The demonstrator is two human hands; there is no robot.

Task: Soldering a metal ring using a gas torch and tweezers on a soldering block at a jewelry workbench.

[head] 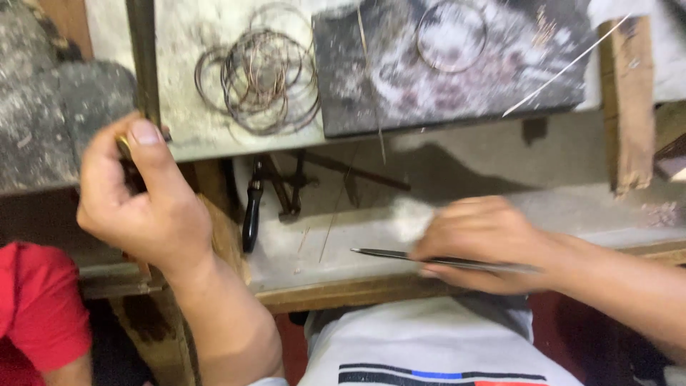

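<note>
My left hand is closed around a thin dark upright tool at the left edge of the workbench, thumb pointing up. My right hand is blurred; it grips long metal tweezers that point left over a low shelf, and it touches a small white tuft. A pile of thin wire rings lies on the pale bench top. One single wire ring rests on a dark slab.
Black-handled pliers and other dark tools hang in the recess under the bench. A wooden post stands at the right. A long thin wire lies across the slab. Someone in a red sleeve sits at lower left.
</note>
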